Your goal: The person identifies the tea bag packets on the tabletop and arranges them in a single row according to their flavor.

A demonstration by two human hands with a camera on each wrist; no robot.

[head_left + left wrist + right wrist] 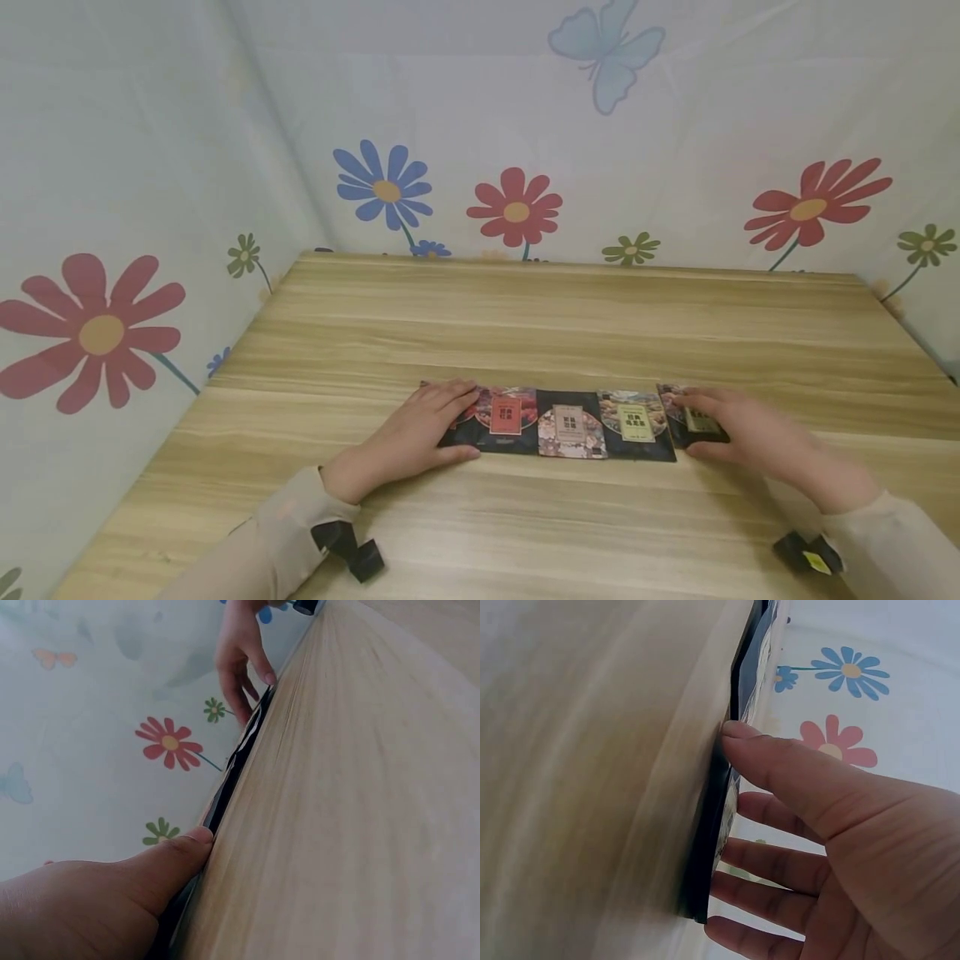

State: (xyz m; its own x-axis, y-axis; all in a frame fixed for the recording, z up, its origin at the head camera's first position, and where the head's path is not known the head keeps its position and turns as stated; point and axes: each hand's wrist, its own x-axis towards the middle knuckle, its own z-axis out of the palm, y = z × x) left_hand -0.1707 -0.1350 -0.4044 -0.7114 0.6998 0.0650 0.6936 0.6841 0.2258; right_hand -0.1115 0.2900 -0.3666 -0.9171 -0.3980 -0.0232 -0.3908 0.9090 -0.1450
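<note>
A row of flat tea sachets lies on the wooden table. In the head view one has a red label (pixel 506 416), one a pink label (pixel 570 425) and one a yellow-green label (pixel 636 424). My left hand (pixel 405 429) rests on the left end of the row, its fingers over a dark sachet (pixel 461 436) that it partly covers. At the right end, my right hand (pixel 757 433) touches a dark sachet (pixel 703 423) with fairly straight fingers on top. In the right wrist view the thumb (pixel 742 735) lies along that row's near edge.
The wooden table (pixel 525 325) reaches back to a light cloth wall (pixel 675 125) printed with flowers and a butterfly. Another cloth wall (pixel 112 167) rises at the left. A black wrist mount (pixel 348 550) sits at the left sleeve, another (pixel 806 554) at the right.
</note>
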